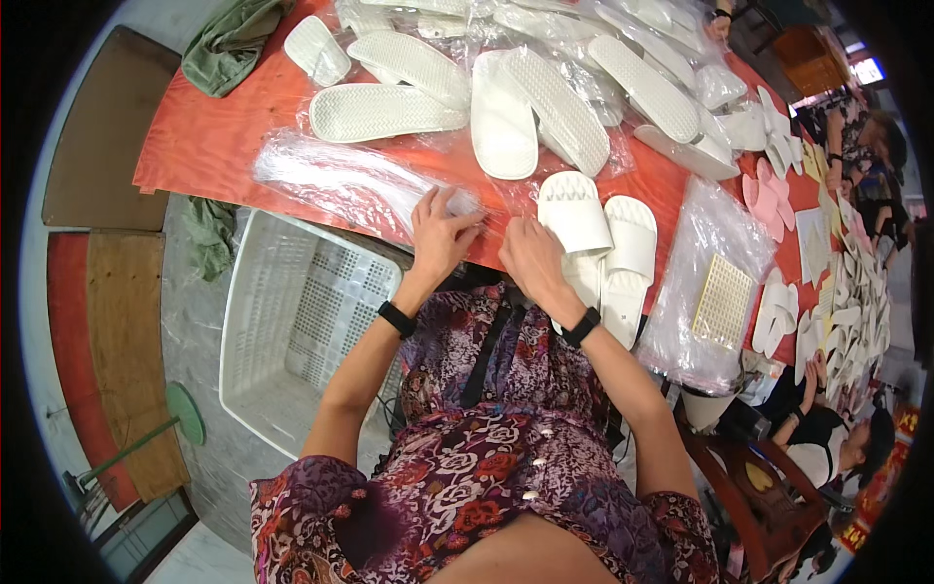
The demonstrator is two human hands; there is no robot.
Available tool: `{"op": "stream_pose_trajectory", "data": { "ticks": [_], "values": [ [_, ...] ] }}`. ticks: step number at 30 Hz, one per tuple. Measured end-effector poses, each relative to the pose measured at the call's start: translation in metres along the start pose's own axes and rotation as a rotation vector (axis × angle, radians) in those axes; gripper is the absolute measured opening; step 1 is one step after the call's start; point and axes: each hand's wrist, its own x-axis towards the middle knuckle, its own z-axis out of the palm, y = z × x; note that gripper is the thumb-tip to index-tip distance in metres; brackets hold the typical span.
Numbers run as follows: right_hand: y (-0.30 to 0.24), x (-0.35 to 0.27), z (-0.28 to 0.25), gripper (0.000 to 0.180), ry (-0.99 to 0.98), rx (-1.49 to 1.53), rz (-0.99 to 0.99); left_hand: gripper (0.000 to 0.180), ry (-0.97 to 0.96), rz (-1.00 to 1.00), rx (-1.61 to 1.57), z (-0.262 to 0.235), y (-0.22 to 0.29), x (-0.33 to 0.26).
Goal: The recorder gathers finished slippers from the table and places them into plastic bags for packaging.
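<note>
**Both hands on clear bags at the counter's near edge**

The left hand [440,234] has its grip closed on a clear plastic bag [341,180] that stretches away to its left across the orange counter [209,122]. The right hand [530,255] lies knuckles up on more plastic film just beside it; whether its fingers pinch anything cannot be told. Right of that hand, a pair of white slippers [603,238] sits at the counter's edge. Beyond both hands, more slippers crowd the counter. Below the left hand, off the edge, stands a white crate [292,321]. The film's edges are hard to trace.
</note>
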Motion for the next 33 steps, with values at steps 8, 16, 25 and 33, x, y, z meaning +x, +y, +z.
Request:
{"op": "stream_pose_trajectory", "data": {
  "ticks": [8, 16, 25, 33],
  "values": [
    [0.021, -0.062, -0.048, 0.013, 0.020, 0.176, 0.231, 0.015, 0.081, 0.056, -0.082, 0.005, -0.001, 0.007],
    [0.045, -0.138, -0.115, 0.010, 0.002, 0.518, 0.342, 0.015, 0.094, 0.051, -0.037, 0.005, -0.004, 0.007],
    [0.043, -0.172, -0.145, 0.010, 0.007, 0.921, 0.493, 0.015, 0.068, 0.106, -0.056, 0.013, 0.001, 0.015],
    [0.035, -0.174, -0.182, 0.009, 0.217, 1.172, 0.550, 0.018, 0.075, 0.117, -0.074, 0.015, 0.001, 0.015]
  ]
}}
